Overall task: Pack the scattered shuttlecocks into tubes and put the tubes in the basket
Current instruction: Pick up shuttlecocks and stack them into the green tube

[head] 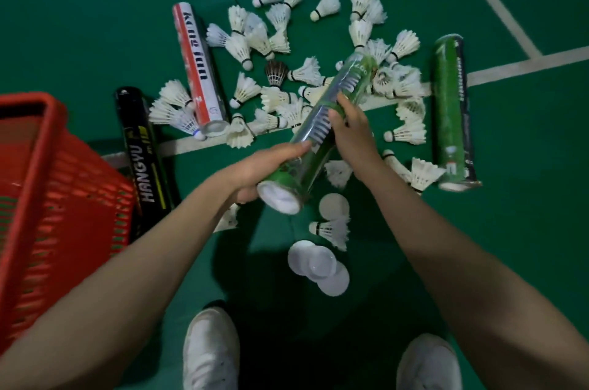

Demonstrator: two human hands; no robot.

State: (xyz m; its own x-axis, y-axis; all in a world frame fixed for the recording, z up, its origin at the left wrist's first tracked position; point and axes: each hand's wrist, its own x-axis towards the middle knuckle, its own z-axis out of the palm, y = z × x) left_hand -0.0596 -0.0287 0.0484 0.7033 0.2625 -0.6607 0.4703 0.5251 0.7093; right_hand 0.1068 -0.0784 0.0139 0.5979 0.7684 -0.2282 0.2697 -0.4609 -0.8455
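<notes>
Floor (79,48): green court — shuttlecocks (277,96) strewn.
Tube (314,131): slants away-right.
Left hand (264,163): grips its near end.
Right hand (353,131): grips its middle.

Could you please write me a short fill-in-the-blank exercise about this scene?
1. The left hand and right hand hold a tube coloured ____.
2. The basket on the floor is ____.
3. The black tube beside it reads ____.
Missing words: green; red; HANGYU.
</notes>
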